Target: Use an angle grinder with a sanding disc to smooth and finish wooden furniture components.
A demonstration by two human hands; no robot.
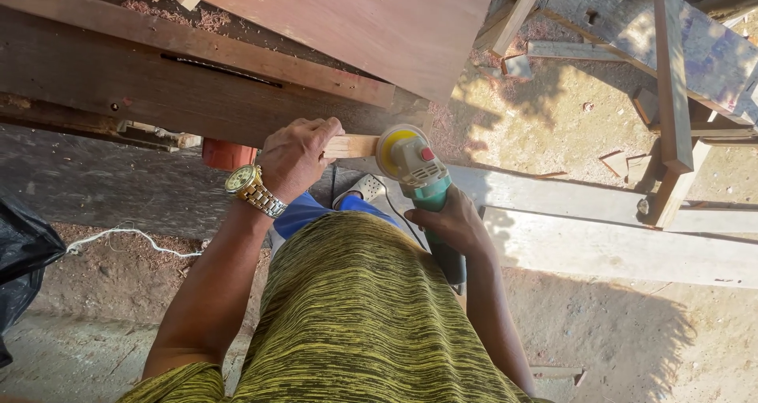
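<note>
My left hand [296, 157], with a gold wristwatch on the wrist, grips a small pale wooden piece [354, 146] held out from the edge of a dark wooden workbench [118, 79]. My right hand [455, 223] holds a green and grey angle grinder [422, 183] by its body. The grinder's yellow sanding disc [391, 150] sits against the end of the wooden piece. My yellow and black striped shirt fills the lower middle of the view.
A large reddish board [379, 24] leans over the bench. Pale planks [600, 229] lie on the sandy ground at right, beside a wooden frame [671, 79] and offcuts. A black bag [24, 261] sits at left, with white cord [118, 237] and an orange container [227, 154].
</note>
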